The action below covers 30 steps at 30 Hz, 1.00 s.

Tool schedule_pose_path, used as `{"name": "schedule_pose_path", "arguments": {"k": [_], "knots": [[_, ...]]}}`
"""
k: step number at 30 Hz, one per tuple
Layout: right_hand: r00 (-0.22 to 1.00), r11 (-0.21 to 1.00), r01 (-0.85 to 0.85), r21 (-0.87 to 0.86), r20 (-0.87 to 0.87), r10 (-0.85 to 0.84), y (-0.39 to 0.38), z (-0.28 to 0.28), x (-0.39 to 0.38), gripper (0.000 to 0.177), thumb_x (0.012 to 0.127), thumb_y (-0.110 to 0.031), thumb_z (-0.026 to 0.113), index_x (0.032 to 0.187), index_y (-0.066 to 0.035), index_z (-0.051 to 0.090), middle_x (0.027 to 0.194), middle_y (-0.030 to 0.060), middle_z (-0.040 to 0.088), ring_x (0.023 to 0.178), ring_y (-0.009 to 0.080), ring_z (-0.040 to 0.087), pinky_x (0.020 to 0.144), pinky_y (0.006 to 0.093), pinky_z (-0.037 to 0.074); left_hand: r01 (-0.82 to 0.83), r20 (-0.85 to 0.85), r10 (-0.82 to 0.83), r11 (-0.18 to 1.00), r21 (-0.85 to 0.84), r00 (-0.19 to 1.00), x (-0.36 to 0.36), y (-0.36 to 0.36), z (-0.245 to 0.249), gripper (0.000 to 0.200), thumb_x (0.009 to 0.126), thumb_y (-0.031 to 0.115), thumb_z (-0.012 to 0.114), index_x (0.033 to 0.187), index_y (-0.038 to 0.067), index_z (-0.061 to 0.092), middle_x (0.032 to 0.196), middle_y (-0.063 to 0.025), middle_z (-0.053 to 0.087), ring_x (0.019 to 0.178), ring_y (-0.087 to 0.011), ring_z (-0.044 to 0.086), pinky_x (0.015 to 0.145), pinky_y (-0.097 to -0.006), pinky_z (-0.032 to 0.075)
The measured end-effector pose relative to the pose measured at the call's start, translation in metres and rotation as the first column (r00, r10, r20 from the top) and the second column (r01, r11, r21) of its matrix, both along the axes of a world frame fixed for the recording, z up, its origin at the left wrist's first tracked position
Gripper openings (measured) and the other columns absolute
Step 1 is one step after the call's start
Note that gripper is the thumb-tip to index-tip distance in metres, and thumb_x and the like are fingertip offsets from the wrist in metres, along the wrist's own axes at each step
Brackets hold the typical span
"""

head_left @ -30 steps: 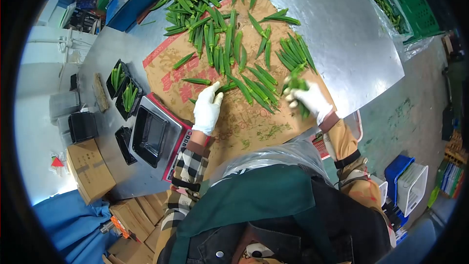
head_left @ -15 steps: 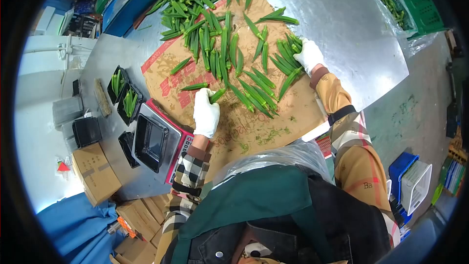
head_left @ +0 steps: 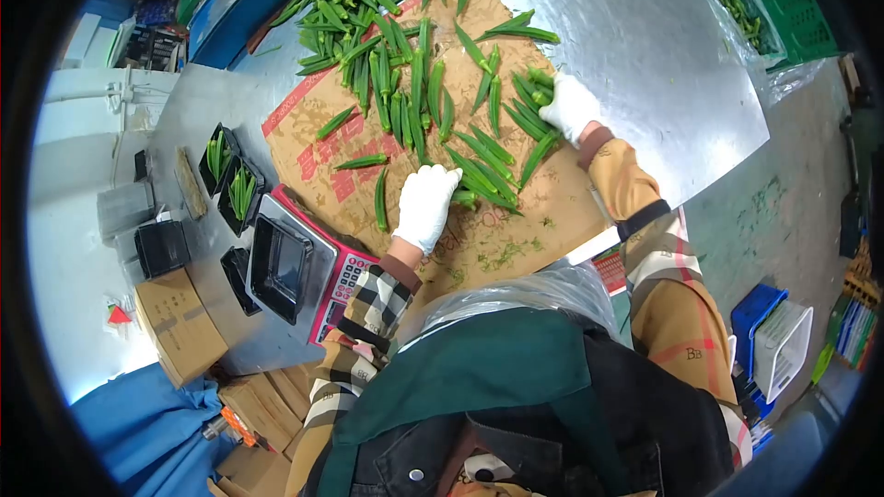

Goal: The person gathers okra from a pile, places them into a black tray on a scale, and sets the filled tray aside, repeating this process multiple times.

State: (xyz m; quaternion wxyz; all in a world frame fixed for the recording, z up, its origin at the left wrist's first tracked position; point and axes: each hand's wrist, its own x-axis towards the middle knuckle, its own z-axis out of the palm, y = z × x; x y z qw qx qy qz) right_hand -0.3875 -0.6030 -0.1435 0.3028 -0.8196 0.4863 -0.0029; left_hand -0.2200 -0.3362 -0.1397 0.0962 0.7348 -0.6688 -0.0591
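In the head view the left hand (head_left: 425, 207) has let one okra pod (head_left: 380, 198) drop on the cardboard sheet's (head_left: 460, 241) left part and shifted to the row of okra (head_left: 479, 175) at its middle, grip unclear, while the right hand (head_left: 569, 106) stays clenched on a bunch of pods (head_left: 534, 97) at its right edge.

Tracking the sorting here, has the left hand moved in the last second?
Yes. The left hand has shifted right across the cardboard, away from the red scale, to the okra row.
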Motion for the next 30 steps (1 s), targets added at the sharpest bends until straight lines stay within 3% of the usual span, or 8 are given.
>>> {"name": "schedule_pose_path", "arguments": {"k": [2, 8, 12, 18, 22, 25, 28, 30], "knots": [[0.986, 0.979, -0.044, -0.198, -0.169, 0.010, 0.010, -0.014, 0.009, 0.049, 0.074, -0.022, 0.076, 0.114, 0.001, 0.061, 0.108, 0.0237, 0.070, 0.103, 0.0358, 0.068, 0.089, 0.0427, 0.053, 0.009, 0.007, -0.009, 1.000, 0.017, 1.000, 0.001, -0.001, 0.010, 0.030, 0.080, 0.008, 0.061, 0.109, 0.013, 0.068, 0.082, -0.0078, 0.056, 0.083, -0.0294, 0.057, 0.071, -0.0428, 0.046], [0.988, 0.998, -0.027, 0.059, -0.152, 0.035, -0.014, -0.016, 0.003, 0.055, 0.071, -0.023, 0.077, 0.118, -0.001, 0.059, 0.104, 0.0244, 0.070, 0.102, 0.0393, 0.067, 0.089, 0.0449, 0.053, 0.238, -0.081, -0.238, 0.971, -0.013, 0.968, -0.010, -0.016, 0.026, 0.024, 0.085, 0.011, 0.058, 0.108, 0.010, 0.065, 0.105, -0.0117, 0.062, 0.103, -0.0308, 0.060, 0.088, -0.0423, 0.048], [0.977, 0.998, -0.055, 0.016, -0.205, 0.057, -0.007, -0.014, -0.002, 0.054, 0.074, -0.024, 0.077, 0.117, 0.001, 0.057, 0.105, 0.0225, 0.070, 0.102, 0.0376, 0.068, 0.088, 0.0437, 0.053, 0.300, -0.008, -0.300, 0.954, -0.028, 0.954, -0.021, -0.024, 0.003, 0.023, 0.088, 0.011, 0.054, 0.110, 0.008, 0.062, 0.123, -0.0145, 0.061, 0.118, -0.0309, 0.057, 0.103, -0.0413, 0.044], [1.000, 1.000, -0.012, 0.010, -0.004, 0.012, -0.002, 0.016, -0.020, 0.055, 0.070, -0.023, 0.078, 0.119, -0.005, 0.058, 0.105, 0.0202, 0.070, 0.100, 0.0370, 0.068, 0.086, 0.0434, 0.053, 0.365, 0.036, -0.374, 0.920, 0.142, 0.927, -0.028, -0.035, 0.006, 0.019, 0.087, 0.012, 0.055, 0.105, 0.009, 0.062, 0.096, -0.0076, 0.059, 0.095, -0.0262, 0.058, 0.081, -0.0387, 0.044], [0.926, 0.918, -0.342, -0.200, 0.093, 0.365, 0.038, 0.050, -0.032, 0.039, 0.075, -0.012, 0.072, 0.113, -0.009, 0.061, 0.095, 0.0164, 0.070, 0.092, 0.0363, 0.068, 0.080, 0.0447, 0.053, 0.383, 0.043, -0.393, 0.911, 0.152, 0.919, -0.029, -0.036, 0.001, 0.014, 0.087, 0.013, 0.056, 0.099, 0.010, 0.062, 0.090, -0.0075, 0.058, 0.090, -0.0267, 0.059, 0.073, -0.0395, 0.044], [0.838, 0.761, -0.475, -0.442, 0.037, 0.545, 0.053, 0.021, -0.044, 0.031, 0.077, -0.009, 0.068, 0.107, -0.009, 0.062, 0.091, 0.0145, 0.069, 0.088, 0.0358, 0.067, 0.077, 0.0458, 0.051, 0.362, 0.034, -0.375, 0.912, 0.193, 0.926, -0.026, -0.034, 0.003, 0.024, 0.085, 0.015, 0.059, 0.108, 0.010, 0.062, 0.095, -0.0088, 0.059, 0.090, -0.0277, 0.059, 0.074, -0.0401, 0.045], [0.812, 0.778, -0.581, -0.239, -0.237, 0.534, 0.060, -0.003, -0.062, 0.026, 0.078, -0.007, 0.064, 0.104, -0.008, 0.061, 0.089, 0.0136, 0.067, 0.088, 0.0339, 0.065, 0.076, 0.0455, 0.049, 0.159, -0.048, -0.155, 0.984, 0.086, 0.987, -0.016, -0.021, 0.018, 0.031, 0.079, 0.012, 0.065, 0.110, 0.008, 0.062, 0.099, -0.0121, 0.062, 0.089, -0.0321, 0.061, 0.073, -0.0439, 0.047], [0.834, 0.842, -0.517, -0.152, -0.311, 0.456, 0.070, 0.011, -0.074, 0.029, 0.077, -0.011, 0.068, 0.105, -0.008, 0.060, 0.093, 0.0130, 0.065, 0.090, 0.0320, 0.063, 0.077, 0.0447, 0.047, -0.066, -0.411, 0.111, 0.990, 0.121, 0.905, -0.009, -0.007, 0.028, 0.043, 0.080, 0.009, 0.070, 0.121, 0.004, 0.058, 0.103, -0.0109, 0.066, 0.094, -0.0284, 0.065, 0.080, -0.0408, 0.051]]}}
